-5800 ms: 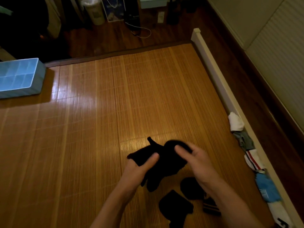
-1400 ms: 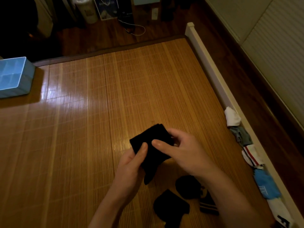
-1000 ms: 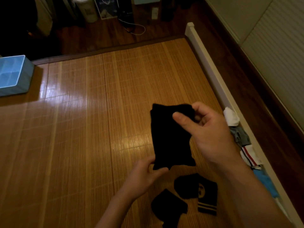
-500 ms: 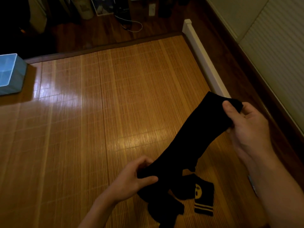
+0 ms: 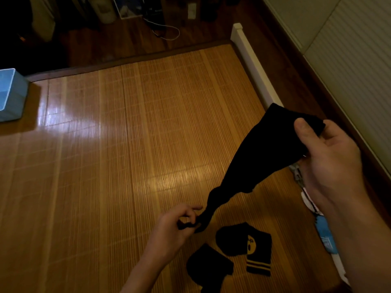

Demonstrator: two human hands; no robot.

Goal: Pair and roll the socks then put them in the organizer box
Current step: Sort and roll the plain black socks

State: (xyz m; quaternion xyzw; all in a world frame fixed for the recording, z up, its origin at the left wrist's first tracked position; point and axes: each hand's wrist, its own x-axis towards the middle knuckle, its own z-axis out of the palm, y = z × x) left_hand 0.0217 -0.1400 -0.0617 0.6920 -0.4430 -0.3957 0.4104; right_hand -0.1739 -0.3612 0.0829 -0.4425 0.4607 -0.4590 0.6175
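Moved since half a second ago: long black knitted sock (image 5: 260, 159) drawn out further, now taut between both hands above woven bamboo mat (image 5: 127, 144). Right hand (image 5: 330, 157): thumb and curled fingers pinch the cuff end. Left hand (image 5: 171, 227): fingertips pinch the toe end, lower down. Step: straightening before rolling; next likely calls for an even roll, toe toward cuff. Pale blue plastic organizer box (image 5: 10, 96), far left, well apart: contents cannot be told

Glossy bamboo mat (image 5: 131, 157), dark wood floor (image 5: 127, 43), white rail (image 5: 254, 66), ribbed wall panel (image 5: 355, 60)
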